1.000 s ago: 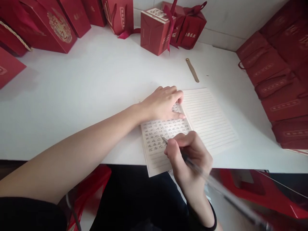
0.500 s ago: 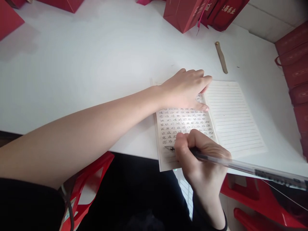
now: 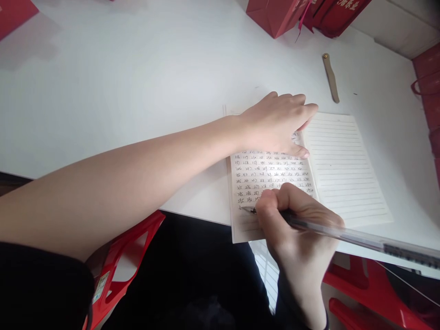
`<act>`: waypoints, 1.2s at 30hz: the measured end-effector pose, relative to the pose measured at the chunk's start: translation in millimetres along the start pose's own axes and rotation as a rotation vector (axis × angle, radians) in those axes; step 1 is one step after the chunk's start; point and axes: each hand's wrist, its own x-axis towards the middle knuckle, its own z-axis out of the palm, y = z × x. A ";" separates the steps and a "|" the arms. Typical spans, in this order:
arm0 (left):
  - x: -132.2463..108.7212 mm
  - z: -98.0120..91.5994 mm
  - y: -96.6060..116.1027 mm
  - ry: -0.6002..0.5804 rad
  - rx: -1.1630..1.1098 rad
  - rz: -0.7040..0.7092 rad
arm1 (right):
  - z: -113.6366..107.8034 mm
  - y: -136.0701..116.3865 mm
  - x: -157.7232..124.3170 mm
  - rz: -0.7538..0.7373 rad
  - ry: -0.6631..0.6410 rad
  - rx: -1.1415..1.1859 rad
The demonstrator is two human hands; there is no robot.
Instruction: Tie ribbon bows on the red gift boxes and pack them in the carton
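Observation:
An open lined notebook [image 3: 343, 169] lies on the white table [image 3: 137, 91] near its front edge. Its left page is filled with rows of handwriting; the right page is blank. My left hand [image 3: 278, 123] lies flat on the top of the left page, fingers stretched out and pressing it down. My right hand [image 3: 295, 229] is closed around a clear pen [image 3: 360, 238]. The pen's tip touches the left page at the start of a new row, low on the page.
A slim brass-coloured strip [image 3: 330, 77] lies on the table beyond the notebook. Red gift bags [image 3: 275, 13] stand along the far edge, and more red bags [image 3: 429, 96] are stacked at the right. Red plastic stools [image 3: 127, 256] sit below the table.
The view has tilted down and shifted left, so the notebook sits further right. My right hand moved the pen from mid-row to the start of a lower row. My left hand stays on the page.

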 end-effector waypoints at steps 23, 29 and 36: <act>-2.2 -2.0 -1.5 -0.029 -0.110 0.002 | -13.4 12.0 -5.8 0.215 0.016 0.565; -4.6 -5.1 -1.9 -0.039 0.020 0.000 | -56.7 47.7 8.1 0.086 0.311 -0.132; -12.2 -5.1 -2.3 0.050 0.153 -0.043 | -93.4 108.7 70.4 -0.656 0.163 -0.637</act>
